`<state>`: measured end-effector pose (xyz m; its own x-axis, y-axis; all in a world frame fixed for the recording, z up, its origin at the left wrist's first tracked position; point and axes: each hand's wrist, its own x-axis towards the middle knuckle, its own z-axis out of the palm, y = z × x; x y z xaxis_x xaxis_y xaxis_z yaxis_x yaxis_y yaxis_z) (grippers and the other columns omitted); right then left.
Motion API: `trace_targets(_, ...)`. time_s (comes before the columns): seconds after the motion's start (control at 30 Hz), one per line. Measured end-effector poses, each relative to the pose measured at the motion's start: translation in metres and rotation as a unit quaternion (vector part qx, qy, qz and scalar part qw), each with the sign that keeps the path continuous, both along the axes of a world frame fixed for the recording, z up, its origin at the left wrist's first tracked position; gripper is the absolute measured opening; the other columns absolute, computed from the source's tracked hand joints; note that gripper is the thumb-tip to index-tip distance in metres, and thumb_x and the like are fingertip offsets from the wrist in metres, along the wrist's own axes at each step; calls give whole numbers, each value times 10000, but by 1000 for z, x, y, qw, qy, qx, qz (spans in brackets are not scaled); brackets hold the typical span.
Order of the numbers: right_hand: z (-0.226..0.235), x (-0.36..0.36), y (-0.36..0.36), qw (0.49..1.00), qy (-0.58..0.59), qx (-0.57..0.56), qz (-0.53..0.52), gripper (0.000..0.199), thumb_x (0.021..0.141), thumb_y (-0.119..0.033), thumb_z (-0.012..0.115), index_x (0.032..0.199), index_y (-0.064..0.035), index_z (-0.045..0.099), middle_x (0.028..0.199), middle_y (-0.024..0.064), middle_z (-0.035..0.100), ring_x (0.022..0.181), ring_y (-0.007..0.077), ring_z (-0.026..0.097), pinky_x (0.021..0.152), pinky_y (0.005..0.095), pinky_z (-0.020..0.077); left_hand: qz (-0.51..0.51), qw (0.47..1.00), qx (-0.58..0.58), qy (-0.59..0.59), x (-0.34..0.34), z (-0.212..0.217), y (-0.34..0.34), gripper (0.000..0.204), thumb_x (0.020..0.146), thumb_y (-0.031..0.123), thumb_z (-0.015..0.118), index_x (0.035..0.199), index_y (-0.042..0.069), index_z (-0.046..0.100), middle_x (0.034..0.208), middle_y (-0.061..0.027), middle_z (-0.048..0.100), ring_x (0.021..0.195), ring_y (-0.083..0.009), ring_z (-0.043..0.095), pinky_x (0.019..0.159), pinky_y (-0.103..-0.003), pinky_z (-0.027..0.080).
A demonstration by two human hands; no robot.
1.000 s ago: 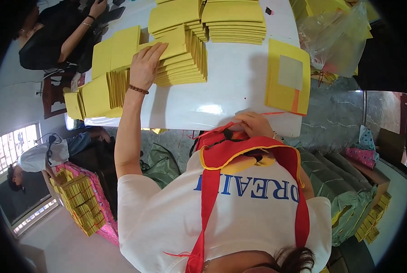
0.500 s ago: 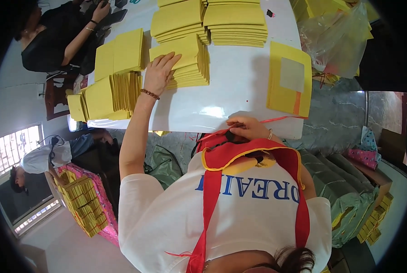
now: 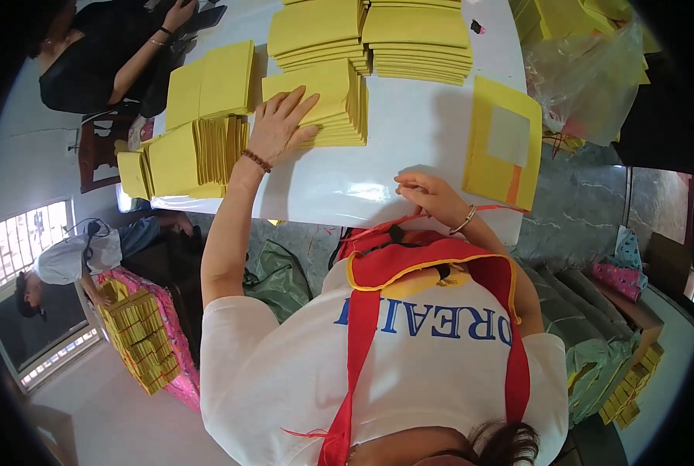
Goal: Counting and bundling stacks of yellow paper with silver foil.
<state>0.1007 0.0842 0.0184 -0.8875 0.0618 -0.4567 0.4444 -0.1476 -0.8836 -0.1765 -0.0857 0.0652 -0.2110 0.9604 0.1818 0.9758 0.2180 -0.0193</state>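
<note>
My left hand [image 3: 283, 128] lies spread over the front corner of a stack of yellow paper envelopes [image 3: 327, 85], thumb against its near side. Nothing is gripped between its fingers, and brown beads circle the wrist. Over the table's near edge, my right hand [image 3: 434, 198] hovers with loosely bent fingers slightly apart and nothing visible in them. A red cord [image 3: 487, 208] runs close by it along that edge. To the right lies a flat yellow envelope [image 3: 477, 171] with a pale rectangular panel and an orange strip.
More yellow stacks stand at the back [image 3: 417, 39] and left [image 3: 211, 85] of the white table [image 3: 409, 116]. A clear plastic bag [image 3: 584, 85] hangs at the right edge. One person [image 3: 98, 62] sits at the far left; another [image 3: 79, 260] is beside a box of yellow bundles [image 3: 141, 334].
My right hand has risen from the apron at my waist to above the table edge. My left hand stays on the stack, its fingers spread wider. The view has shifted slightly.
</note>
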Motion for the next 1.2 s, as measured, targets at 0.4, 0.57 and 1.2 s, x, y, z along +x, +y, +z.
trace_targets(0.4, 22, -158, -6, 969, 96, -72, -216, 735, 785, -413, 589, 1359, -75, 276, 1293, 203, 375, 1189, 280, 388, 978, 340, 315, 45, 994, 72, -65, -4, -17, 2, 315, 901, 275, 429, 1182, 208, 554, 1249, -8, 503, 1095, -228, 442, 901, -382, 291)
trace_targets(0.57, 2, -151, -20, 942, 162, 212, -204, 655, 766, -282, 560, 1335, -73, 310, 1240, 220, 417, 1146, 316, 421, 936, 355, 347, 39, 996, 76, -37, -2, -21, 1, 310, 884, 296, 465, 1173, 234, 559, 1242, 2, 505, 1080, -211, 455, 887, -380, 304)
trace_targets(1.2, 12, -136, 13, 946, 219, 238, -3, 212, 744, -151, 603, 924, -77, 518, 923, 83, 473, 844, 241, 518, 784, 349, 417, 30, 996, 80, -13, -1, -18, 3, 317, 848, 292, 523, 1156, 237, 573, 1225, 20, 513, 1071, -192, 457, 885, -369, 309)
